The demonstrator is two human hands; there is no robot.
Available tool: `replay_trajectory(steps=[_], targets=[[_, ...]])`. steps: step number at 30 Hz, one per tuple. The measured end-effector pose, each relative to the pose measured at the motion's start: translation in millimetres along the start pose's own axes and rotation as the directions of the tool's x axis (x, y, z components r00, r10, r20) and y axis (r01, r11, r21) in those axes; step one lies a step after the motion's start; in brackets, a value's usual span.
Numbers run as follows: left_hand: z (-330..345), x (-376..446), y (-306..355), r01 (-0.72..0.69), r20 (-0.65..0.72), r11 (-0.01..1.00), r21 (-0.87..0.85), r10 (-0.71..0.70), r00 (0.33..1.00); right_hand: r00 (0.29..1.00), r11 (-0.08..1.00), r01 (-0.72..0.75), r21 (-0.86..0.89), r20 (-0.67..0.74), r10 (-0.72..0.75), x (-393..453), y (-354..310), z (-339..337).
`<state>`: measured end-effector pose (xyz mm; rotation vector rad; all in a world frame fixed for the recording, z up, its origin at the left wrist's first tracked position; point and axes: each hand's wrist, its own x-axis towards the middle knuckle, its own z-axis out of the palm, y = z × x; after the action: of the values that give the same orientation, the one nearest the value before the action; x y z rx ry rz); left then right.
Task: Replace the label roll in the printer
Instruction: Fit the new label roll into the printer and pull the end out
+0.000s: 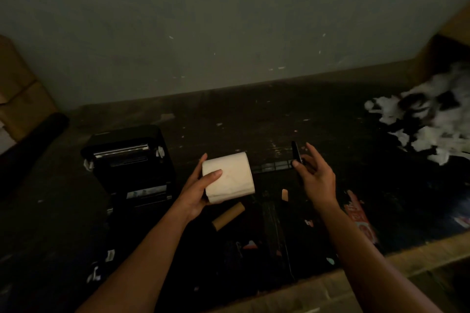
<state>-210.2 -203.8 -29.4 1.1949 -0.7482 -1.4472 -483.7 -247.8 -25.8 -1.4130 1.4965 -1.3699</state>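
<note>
Forearms nearest. Left hand point(201, 192) gripped label roll point(228, 177), axis pointing rightward at black spindle point(276, 166), pinched by right hand point(314, 171). Open printer point(132, 162) left of roll, nearer left hand.

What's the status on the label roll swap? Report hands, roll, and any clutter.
Left hand grips white label roll, off the table. Right hand pinches black spindle piece. Printer open. Empty cardboard core lies beneath the roll.

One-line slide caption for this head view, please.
Left hand grips a white label roll; right hand pinches a black spindle beside the open printer.
</note>
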Motion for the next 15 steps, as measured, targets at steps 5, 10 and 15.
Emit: replay_trajectory(steps=[5,10,15], targets=[[-4,1,0,-0.01,-0.01,0.999,-0.034,0.01,1.0,1.0,1.0,-0.001,0.031,0.001,0.001,1,-1,3],[-9,-1,0,-0.003,0.018,0.998,-0.055,0.004,1.0,1.0,1.0,0.022,0.011,0.003,-0.022,-1,-4,6],[-16,-4,2,-0.011,0.015,0.998,-0.07,0.012,1.0,0.998,0.997,0.055,0.05,0.034,-0.056,-6,-5,10]])
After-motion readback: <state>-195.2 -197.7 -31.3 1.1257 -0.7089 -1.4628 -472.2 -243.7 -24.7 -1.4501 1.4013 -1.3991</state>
